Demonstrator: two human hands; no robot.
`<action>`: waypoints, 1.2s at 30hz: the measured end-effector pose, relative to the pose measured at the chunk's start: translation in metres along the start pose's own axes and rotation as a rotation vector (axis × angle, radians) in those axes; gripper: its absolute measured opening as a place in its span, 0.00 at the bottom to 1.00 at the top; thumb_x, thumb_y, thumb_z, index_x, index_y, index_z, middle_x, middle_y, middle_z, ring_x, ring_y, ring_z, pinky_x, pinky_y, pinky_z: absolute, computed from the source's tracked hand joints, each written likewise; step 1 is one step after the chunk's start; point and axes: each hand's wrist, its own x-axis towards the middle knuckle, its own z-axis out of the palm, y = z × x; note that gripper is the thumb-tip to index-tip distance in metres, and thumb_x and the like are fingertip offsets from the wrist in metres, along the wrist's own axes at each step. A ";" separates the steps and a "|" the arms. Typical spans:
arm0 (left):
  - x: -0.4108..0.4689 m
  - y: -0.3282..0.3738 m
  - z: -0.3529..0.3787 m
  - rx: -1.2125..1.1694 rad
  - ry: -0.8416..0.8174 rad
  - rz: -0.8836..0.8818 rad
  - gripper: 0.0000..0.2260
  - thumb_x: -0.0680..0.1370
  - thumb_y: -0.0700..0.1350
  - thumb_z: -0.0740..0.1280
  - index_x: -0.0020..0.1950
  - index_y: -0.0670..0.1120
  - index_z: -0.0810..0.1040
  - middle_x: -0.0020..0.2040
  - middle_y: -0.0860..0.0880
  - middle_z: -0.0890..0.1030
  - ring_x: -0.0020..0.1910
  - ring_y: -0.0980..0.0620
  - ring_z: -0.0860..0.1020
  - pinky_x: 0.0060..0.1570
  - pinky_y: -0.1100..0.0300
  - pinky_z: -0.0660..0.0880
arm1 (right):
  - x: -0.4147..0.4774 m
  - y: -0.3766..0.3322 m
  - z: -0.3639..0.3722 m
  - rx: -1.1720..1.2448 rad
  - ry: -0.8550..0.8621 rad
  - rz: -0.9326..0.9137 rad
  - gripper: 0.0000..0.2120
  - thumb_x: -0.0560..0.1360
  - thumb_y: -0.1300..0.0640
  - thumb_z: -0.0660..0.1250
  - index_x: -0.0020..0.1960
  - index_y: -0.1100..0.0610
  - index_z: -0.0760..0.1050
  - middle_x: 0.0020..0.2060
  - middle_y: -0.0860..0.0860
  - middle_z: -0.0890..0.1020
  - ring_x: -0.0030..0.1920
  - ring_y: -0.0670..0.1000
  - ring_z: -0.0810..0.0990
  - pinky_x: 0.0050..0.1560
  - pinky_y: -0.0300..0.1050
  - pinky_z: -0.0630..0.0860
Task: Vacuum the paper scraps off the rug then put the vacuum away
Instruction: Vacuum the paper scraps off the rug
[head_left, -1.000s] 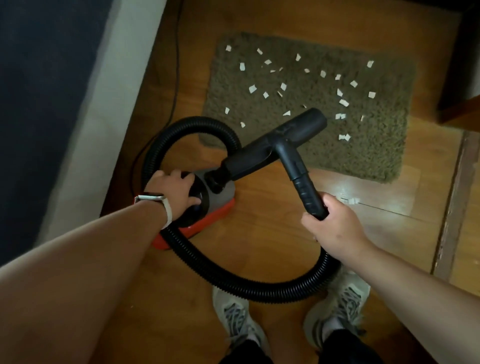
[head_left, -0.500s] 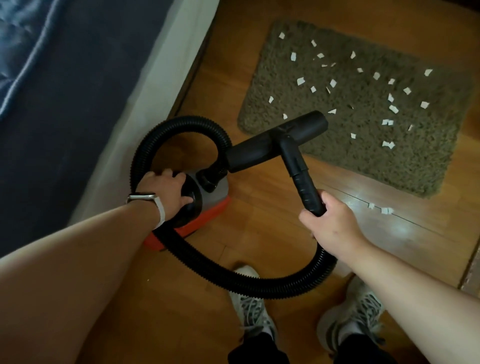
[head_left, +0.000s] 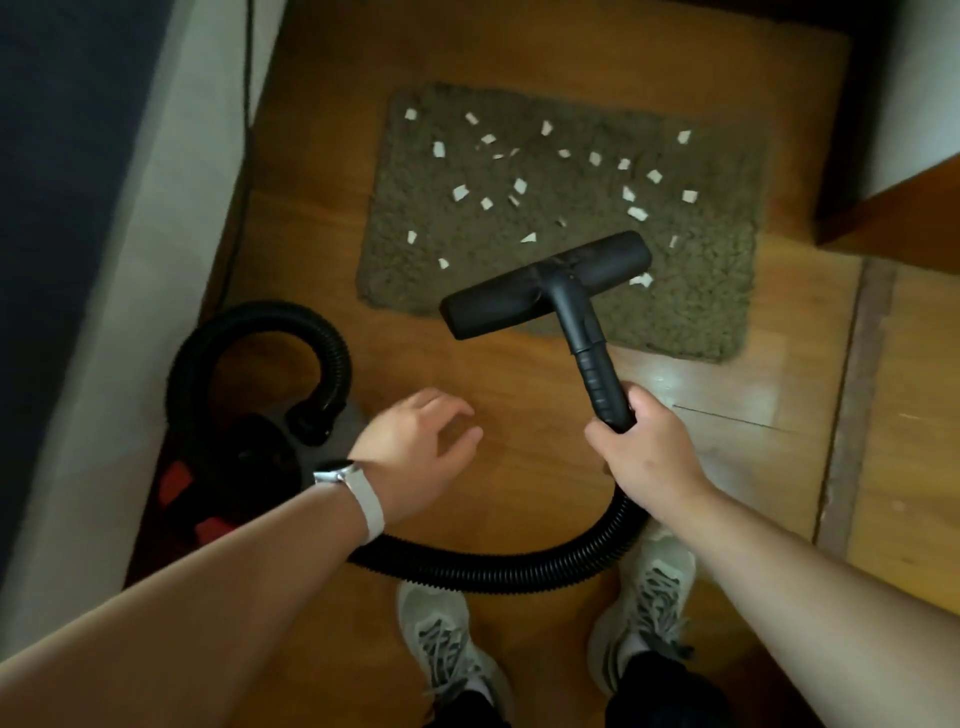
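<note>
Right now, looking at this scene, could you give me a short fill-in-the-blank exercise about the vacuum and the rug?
1. The white paper scraps lie scattered on the ____.
2. The right hand grips the vacuum's ____-coloured wand.
3. The left hand holds ____.
4. The bright patches on the vacuum body are ____.

Missing words: rug; black; nothing; red.

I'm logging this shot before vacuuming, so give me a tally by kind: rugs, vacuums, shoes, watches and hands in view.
rug: 1
vacuum: 1
shoes: 2
watch: 1
hands: 2, the left hand free, the right hand gripping the vacuum's wand
Total: 7
</note>
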 end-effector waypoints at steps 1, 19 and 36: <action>0.010 0.022 0.008 -0.057 0.001 -0.015 0.14 0.79 0.57 0.62 0.61 0.53 0.77 0.54 0.58 0.76 0.51 0.58 0.75 0.52 0.58 0.75 | 0.003 0.008 -0.015 0.007 0.023 0.013 0.06 0.72 0.52 0.69 0.47 0.47 0.74 0.35 0.54 0.81 0.34 0.58 0.82 0.37 0.57 0.80; 0.150 0.214 0.184 -0.746 -0.224 -0.403 0.15 0.78 0.58 0.66 0.57 0.49 0.72 0.46 0.53 0.79 0.41 0.59 0.77 0.33 0.65 0.68 | 0.031 0.163 -0.058 0.137 0.071 0.178 0.06 0.73 0.52 0.69 0.47 0.44 0.74 0.32 0.52 0.80 0.29 0.48 0.79 0.26 0.38 0.70; 0.165 0.157 0.343 -0.660 -0.369 -0.284 0.15 0.77 0.56 0.67 0.57 0.48 0.71 0.51 0.49 0.79 0.49 0.53 0.79 0.51 0.55 0.75 | 0.065 0.322 0.004 0.156 -0.054 0.173 0.14 0.75 0.59 0.69 0.48 0.41 0.68 0.32 0.48 0.75 0.28 0.44 0.74 0.31 0.37 0.69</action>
